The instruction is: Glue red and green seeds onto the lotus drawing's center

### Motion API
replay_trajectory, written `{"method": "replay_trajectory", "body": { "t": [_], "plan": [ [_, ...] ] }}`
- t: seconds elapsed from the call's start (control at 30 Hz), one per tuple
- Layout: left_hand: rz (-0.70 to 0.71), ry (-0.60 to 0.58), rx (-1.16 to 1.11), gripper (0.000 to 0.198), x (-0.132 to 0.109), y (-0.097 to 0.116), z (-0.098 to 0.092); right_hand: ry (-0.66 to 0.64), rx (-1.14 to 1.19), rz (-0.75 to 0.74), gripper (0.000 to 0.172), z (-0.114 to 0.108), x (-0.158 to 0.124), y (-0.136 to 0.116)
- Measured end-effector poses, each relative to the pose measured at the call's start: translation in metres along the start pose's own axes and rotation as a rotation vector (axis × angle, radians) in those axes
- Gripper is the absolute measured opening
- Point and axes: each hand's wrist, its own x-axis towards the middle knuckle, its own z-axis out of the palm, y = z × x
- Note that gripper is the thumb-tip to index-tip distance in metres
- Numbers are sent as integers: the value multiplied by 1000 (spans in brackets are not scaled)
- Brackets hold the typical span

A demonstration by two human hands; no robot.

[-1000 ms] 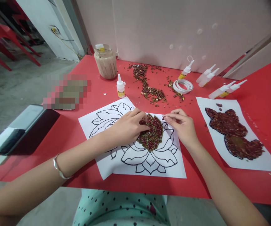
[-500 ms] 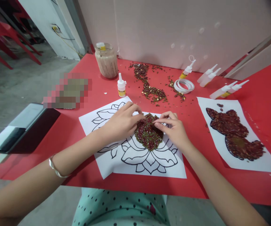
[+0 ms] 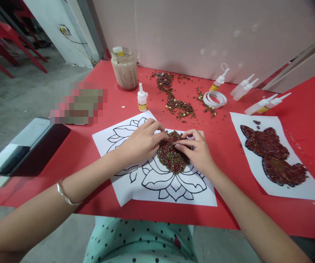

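Observation:
A white sheet with a black lotus outline (image 3: 173, 186) lies on the red table (image 3: 91, 153) in front of me. Its centre is filled with a patch of red and green beans (image 3: 171, 157). My left hand (image 3: 142, 140) rests on the paper, its curled fingertips touching the patch's upper left edge. My right hand (image 3: 195, 148) lies on the patch's right side, thumb and forefinger pinched together over the beans. Whether a bean sits in that pinch is too small to make out.
Loose beans (image 3: 177, 104) are strewn across the far middle of the table, beside a small glue bottle (image 3: 141, 98), a jar (image 3: 124, 68), a tape roll (image 3: 215, 99) and several more glue bottles (image 3: 258, 106). A finished bean picture (image 3: 275, 153) lies right; a tablet (image 3: 23, 146) sits left.
My right hand has moved left from beside the patch onto the beans. My left hand has shifted slightly to the patch's upper left edge.

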Motion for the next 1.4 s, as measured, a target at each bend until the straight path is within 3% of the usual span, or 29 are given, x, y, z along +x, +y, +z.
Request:
{"method": "replay_trajectory", "body": {
  "t": [1.4],
  "plan": [
    [37, 11, 13, 27, -1, 2, 3, 35, -87, -119, 11, -3, -2, 1]
  ]
}}
